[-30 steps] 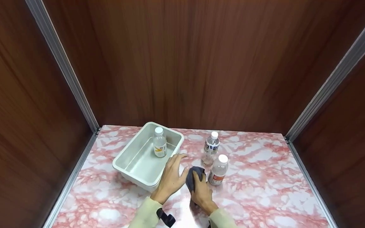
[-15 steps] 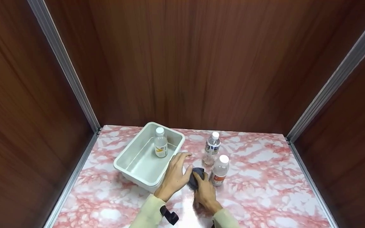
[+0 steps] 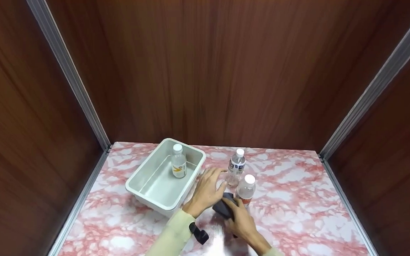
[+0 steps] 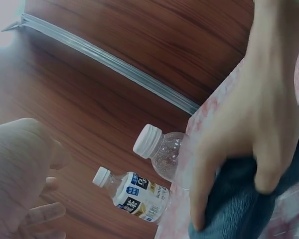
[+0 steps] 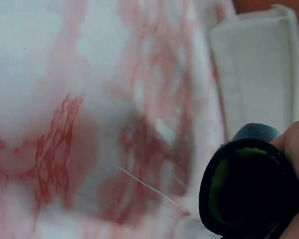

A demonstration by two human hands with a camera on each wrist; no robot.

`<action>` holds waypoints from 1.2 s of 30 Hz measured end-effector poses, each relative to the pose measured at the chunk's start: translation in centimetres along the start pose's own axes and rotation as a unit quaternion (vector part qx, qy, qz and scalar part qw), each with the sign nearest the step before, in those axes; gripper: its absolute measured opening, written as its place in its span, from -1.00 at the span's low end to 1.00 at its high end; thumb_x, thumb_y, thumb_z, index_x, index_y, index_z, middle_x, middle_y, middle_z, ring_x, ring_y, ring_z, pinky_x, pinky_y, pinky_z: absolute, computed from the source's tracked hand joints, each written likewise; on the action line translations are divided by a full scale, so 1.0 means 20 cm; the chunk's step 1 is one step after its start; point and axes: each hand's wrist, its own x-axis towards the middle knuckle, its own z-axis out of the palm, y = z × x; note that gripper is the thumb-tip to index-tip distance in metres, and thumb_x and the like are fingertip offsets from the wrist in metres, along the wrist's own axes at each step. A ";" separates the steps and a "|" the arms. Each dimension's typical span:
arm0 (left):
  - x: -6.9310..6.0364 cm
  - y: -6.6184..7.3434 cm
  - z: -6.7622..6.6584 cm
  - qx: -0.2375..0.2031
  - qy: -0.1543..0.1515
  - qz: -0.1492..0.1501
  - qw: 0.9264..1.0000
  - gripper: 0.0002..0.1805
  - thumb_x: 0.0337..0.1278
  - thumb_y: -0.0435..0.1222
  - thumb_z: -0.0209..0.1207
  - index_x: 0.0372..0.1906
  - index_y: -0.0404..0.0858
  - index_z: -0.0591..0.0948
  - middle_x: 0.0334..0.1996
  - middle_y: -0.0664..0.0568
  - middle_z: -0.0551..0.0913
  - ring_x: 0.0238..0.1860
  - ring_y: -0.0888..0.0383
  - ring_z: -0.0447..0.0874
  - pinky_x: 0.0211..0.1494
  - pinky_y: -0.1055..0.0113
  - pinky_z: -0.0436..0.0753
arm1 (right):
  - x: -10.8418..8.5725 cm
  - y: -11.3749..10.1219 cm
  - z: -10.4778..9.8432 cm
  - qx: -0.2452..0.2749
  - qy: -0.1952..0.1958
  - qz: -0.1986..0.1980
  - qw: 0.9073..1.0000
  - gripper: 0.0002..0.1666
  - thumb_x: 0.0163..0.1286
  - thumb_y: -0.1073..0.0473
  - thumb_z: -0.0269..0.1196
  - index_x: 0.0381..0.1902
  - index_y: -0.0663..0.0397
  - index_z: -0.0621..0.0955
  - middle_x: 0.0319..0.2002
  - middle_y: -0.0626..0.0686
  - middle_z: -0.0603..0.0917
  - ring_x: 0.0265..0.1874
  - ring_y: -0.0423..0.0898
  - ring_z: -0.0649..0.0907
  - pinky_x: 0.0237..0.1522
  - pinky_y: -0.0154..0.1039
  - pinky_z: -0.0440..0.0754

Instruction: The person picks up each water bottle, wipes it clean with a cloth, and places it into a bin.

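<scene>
A dark blue-grey, soft fabric thing, seemingly a pouch [image 3: 222, 209], is gripped by my right hand [image 3: 243, 222] in the head view. Its thick-rimmed open end [image 5: 206, 199], greenish inside, faces the right wrist camera. My left hand [image 3: 205, 192] is just left of it, fingers loosely spread and holding nothing; whether the thumb touches the pouch I cannot tell. Beyond the right hand stands a clear bottle with a red label [image 3: 246, 190], its lower part partly hidden. Another clear bottle with a white and blue label [image 4: 142, 195] stands behind the pouch.
Left of my hands, a pale rectangular bin [image 3: 148, 201] holds an upright bottle with a yellow-marked label [image 3: 179, 165]. The table [image 3: 297, 213] has a red and white marbled top. Brown wood-look panels [image 3: 205, 71] enclose it at the back and both sides.
My right hand has moved right and slightly nearer with the pouch, close against the red-label bottle. My left hand has shifted right too. The bin and bottles stay in place.
</scene>
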 end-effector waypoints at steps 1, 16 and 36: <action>0.01 0.00 0.01 -0.002 -0.006 -0.001 1.000 -0.62 0.19 -0.27 0.27 0.12 -0.18 0.63 0.08 -0.02 0.71 0.18 0.01 0.64 0.28 0.09 0.56 | -0.01 0.00 -0.03 0.006 0.001 0.001 1.000 -0.06 -0.08 0.48 0.28 0.35 -0.17 0.55 0.25 0.26 0.54 0.01 0.17 0.67 -0.17 0.08 0.67; 0.06 -0.02 0.11 -0.027 -0.030 -0.020 0.999 -0.71 0.20 -0.37 0.21 0.03 -0.26 0.63 0.01 -0.07 0.72 0.13 -0.03 0.65 0.27 0.09 0.57 | -0.04 -0.06 -0.63 0.112 0.065 0.028 0.991 0.00 -0.03 0.62 0.19 0.41 -0.10 0.50 0.32 0.38 0.46 0.14 0.40 0.61 0.08 0.25 0.68; 0.10 0.08 0.38 -0.011 -0.058 0.002 0.998 -0.48 0.16 -0.32 0.26 0.27 -0.13 0.57 0.17 -0.08 0.61 0.19 -0.05 0.57 0.30 0.12 0.57 | 0.15 0.20 -0.67 0.070 0.126 0.128 0.981 -0.09 0.09 0.45 0.14 0.49 0.00 0.40 0.33 0.43 0.40 0.22 0.36 0.51 0.21 0.26 0.47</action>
